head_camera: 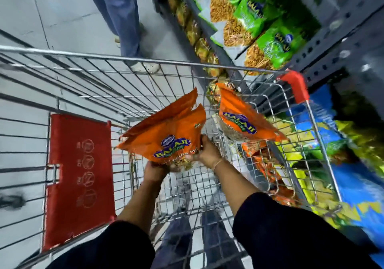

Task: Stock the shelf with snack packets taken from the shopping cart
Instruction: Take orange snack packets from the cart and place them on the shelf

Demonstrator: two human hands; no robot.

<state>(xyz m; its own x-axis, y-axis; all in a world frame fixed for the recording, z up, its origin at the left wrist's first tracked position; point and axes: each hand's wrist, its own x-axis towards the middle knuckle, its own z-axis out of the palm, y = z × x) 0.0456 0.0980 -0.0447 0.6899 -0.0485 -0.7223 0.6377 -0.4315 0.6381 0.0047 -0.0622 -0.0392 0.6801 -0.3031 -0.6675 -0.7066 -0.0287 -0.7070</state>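
Over the wire shopping cart (104,57) I hold a stack of orange snack packets (166,131) with both hands. My left hand (154,172) grips the stack from below. My right hand (207,150) grips its right edge. Another orange packet (241,119) leans in the cart's small right-hand basket, with more orange packets (264,164) under it. The shelf (324,46) stands on the right, with green snack packets (259,19) in a row on it.
A red fold-down flap (80,177) hangs on the cart's left side. Another person's legs (120,19) stand beyond the cart on the grey floor. Blue and yellow packets (342,164) fill the lower shelf at right. Golden packets (193,31) line the shelf's lower edge.
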